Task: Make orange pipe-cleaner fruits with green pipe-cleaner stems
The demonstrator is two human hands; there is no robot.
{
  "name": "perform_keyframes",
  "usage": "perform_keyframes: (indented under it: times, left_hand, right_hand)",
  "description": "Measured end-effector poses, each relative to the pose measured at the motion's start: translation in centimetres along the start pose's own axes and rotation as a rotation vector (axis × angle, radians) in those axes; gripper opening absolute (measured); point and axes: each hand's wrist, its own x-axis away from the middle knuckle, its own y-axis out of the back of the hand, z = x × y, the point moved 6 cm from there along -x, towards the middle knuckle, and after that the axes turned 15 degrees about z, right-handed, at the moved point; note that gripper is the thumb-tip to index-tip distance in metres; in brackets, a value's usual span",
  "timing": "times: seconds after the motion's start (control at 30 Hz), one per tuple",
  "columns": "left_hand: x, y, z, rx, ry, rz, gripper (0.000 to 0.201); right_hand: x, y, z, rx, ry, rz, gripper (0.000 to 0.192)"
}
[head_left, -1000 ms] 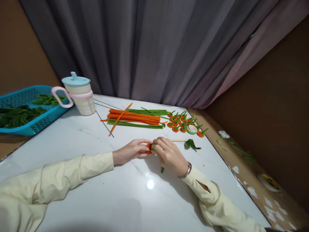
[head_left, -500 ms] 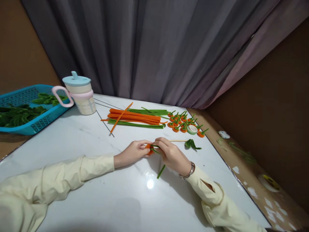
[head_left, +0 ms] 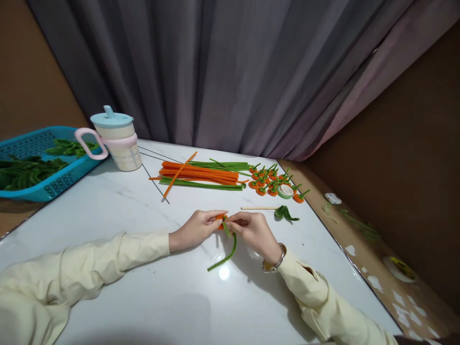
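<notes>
Head view: both hands meet just below the middle of the white marble table [head_left: 108, 206]. The left hand [head_left: 196, 228] has its fingertips pinched together on a small orange pipe-cleaner piece [head_left: 220, 221]. The right hand [head_left: 256, 232], with a bracelet at its wrist, has thumb and forefinger closed on the green pipe cleaner [head_left: 225, 249] where it joins the orange piece; the green stem's free end curves away toward 7 o'clock and lies on the tabletop.

At 12 o'clock from the hands lies a bundle of straight orange and green pipe cleaners [head_left: 201, 175]. Toward 1 o'clock sits a cluster of finished orange buds with green stems [head_left: 268, 182], with a small roll of tape [head_left: 285, 191] at its right edge. At 2 o'clock, near the right hand, a thin wooden stick [head_left: 257, 208] lies beside a green leaf shape [head_left: 283, 213]. At 10 o'clock stands a lidded cup with a pink handle [head_left: 118, 141], and beyond it a blue basket [head_left: 53, 184] holding green leaves. A grey curtain [head_left: 215, 72] hangs behind.
</notes>
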Motion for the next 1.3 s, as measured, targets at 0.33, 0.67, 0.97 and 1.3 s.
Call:
perform_keyframes:
  times: [0.33, 0.67, 0.97, 1.3]
  left_hand:
    - [-0.1, -0.7, -0.5, 0.184, -0.038, 0.075, 0.033]
    - [0.0, -0.4, 0.1, -0.008, -0.039, 0.042, 0.036]
    - [-0.1, -0.6, 0.0, 0.015, -0.052, 0.073, 0.034]
    - [0.0, -0.7, -0.2, 0.055, -0.074, 0.093, 0.032]
  right_hand:
    - [0.4, -0.7, 1.2, 0.556, 0.220, 0.056, 0.024]
    - [0.9, -2.6, 0.2, 0.761, 0.110, -0.031, 0.025]
    - [0.9, -2.5, 0.1, 0.648, 0.116, -0.094, 0.029]
    - [0.5, -2.9, -0.5, 0.639, 0.034, -0.097, 0.018]
